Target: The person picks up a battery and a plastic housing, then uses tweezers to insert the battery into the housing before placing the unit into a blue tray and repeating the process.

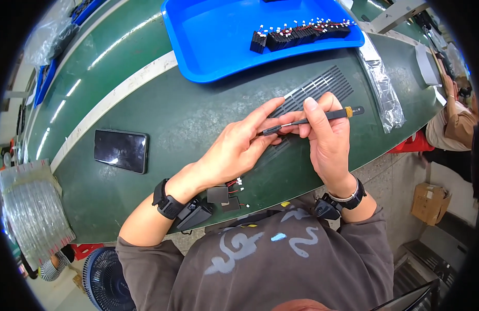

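My left hand [230, 147] pinches a small black part [271, 130] between its fingers over the table. My right hand [328, 140] grips black tweezers [332, 114] with a yellow band near the rear end. Their tips reach to the small part. Under and beyond my fingers lies a sheet of black strips [322, 88], partly hidden by the hands. Close to my body, below my left hand, lie flat dark square pieces [217, 195] with red wires and white connectors.
A blue tray [208, 70] at the back holds rows of black blocks [301, 36] with wires and white connectors. Left of my arm lies a phone [121, 150]. Clear plastic packaging stands at the left edge [34, 207]; a plastic bag [382, 88] lies right. Another person sits far right.
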Action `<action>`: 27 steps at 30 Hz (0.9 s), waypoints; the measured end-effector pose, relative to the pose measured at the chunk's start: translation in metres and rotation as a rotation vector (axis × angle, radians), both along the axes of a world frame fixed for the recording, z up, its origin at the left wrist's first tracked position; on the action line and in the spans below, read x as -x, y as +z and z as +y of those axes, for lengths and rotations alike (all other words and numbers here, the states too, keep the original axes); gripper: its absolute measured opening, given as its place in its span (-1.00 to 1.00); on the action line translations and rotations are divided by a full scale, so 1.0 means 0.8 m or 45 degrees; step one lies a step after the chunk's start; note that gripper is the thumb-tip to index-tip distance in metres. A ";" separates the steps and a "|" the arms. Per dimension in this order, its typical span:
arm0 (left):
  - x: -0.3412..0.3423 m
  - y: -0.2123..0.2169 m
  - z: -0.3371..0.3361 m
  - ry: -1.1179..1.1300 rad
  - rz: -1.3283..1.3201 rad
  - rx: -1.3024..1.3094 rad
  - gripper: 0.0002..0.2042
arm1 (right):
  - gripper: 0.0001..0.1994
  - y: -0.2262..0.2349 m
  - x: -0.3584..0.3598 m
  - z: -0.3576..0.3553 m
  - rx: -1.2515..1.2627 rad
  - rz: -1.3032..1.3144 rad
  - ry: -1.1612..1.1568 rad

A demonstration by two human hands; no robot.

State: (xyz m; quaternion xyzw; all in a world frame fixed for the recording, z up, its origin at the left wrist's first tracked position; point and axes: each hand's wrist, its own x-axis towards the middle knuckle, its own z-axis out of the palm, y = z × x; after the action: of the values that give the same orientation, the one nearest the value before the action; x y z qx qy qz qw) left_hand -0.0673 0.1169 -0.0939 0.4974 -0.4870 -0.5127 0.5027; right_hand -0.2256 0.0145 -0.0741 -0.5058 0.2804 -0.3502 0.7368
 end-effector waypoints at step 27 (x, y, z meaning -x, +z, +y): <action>-0.001 0.009 0.001 -0.008 -0.145 -0.013 -0.41 | -0.76 -0.005 -0.002 0.001 0.048 0.000 -0.001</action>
State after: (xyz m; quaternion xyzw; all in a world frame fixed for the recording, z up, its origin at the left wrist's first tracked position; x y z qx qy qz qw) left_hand -0.0667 0.1176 -0.0868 0.5267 -0.5138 -0.4875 0.4700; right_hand -0.2240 0.0150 -0.0781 -0.5196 0.2740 -0.3556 0.7270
